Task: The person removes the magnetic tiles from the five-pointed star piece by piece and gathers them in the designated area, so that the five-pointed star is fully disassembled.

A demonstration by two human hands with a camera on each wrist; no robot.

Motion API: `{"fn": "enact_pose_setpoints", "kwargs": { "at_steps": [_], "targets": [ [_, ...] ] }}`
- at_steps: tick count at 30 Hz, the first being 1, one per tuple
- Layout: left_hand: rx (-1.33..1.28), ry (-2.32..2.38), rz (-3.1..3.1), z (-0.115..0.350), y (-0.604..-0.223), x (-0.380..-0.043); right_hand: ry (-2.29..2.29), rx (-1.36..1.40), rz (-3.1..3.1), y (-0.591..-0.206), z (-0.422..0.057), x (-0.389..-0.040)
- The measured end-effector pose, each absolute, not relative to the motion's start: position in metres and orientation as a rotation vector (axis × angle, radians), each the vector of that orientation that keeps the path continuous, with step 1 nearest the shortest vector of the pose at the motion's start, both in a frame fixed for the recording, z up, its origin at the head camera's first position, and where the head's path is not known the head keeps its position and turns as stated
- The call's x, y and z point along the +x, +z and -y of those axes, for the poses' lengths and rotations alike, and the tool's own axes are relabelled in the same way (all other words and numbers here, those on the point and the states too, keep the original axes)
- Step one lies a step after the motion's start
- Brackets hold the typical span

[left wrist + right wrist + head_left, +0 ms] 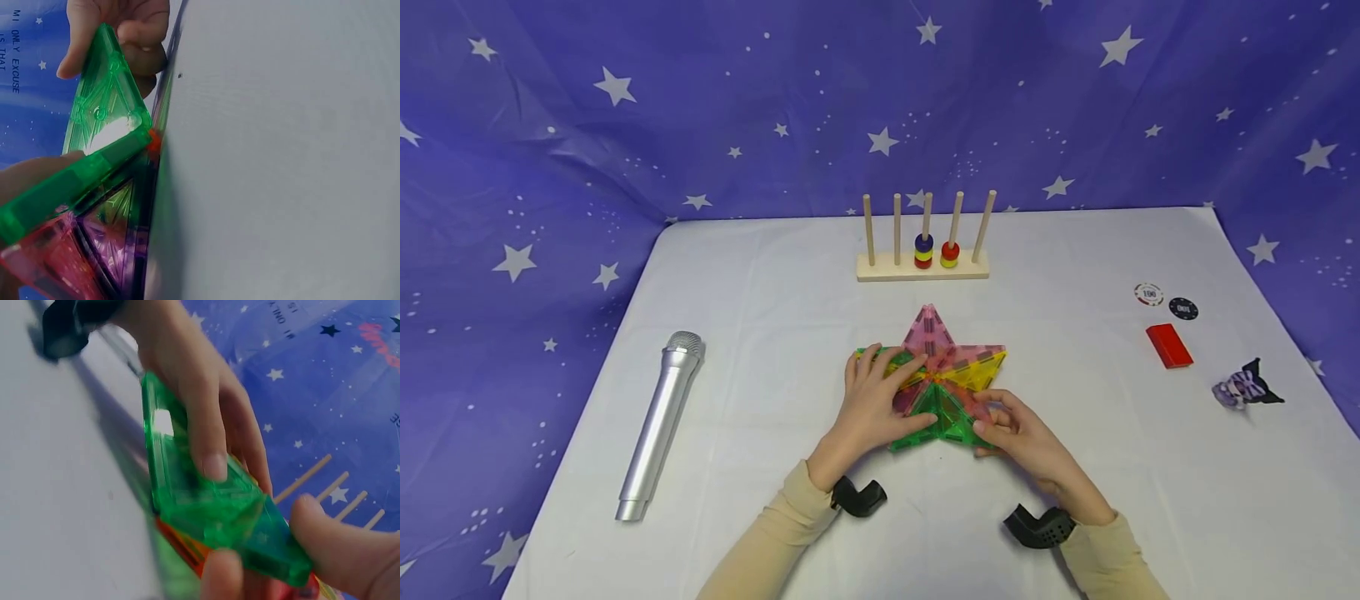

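A star built of translucent magnetic tiles [973, 372], with pink, yellow, green and reddish triangles, lies in the middle of the white table. My left hand [874, 406] rests over the star's left side, fingers spread, its thumb lying on a green triangular tile [187, 475]. At the lower right point, my right hand [1018, 429] pinches a tile tip between thumb and fingers. In the left wrist view, the right hand [134, 31] holds the far end of a green tile [103, 100]. Part of the star is hidden under the left hand.
Behind the star stands a wooden peg rack [887, 272] with coloured rings on two pegs. A silver microphone [658, 425] lies at left. To the right are a white chip [1148, 294], a black chip [1183, 308], a red box [1169, 346] and a small purple-black figure [1243, 387].
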State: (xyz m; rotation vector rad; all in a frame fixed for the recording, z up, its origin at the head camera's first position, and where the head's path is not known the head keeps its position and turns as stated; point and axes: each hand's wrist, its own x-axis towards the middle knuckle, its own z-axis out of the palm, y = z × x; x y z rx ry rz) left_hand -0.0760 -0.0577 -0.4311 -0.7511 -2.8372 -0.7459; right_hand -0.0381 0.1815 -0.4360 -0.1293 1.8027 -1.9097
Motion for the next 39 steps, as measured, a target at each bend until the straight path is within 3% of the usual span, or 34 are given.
{"fn": "enact_pose_setpoints", "kwargs": {
  "at_steps": [18, 39],
  "targets": [
    [-0.713, -0.778, 2.847, 0.059, -0.435, -0.078, -2.036, 0.031, -1.585, -0.436, -0.18, -0.039],
    [-0.72, -0.778, 2.847, 0.059, -0.434, -0.078, -2.086, -0.003, -1.454, -0.428, -0.19, -0.041]
  ]
}}
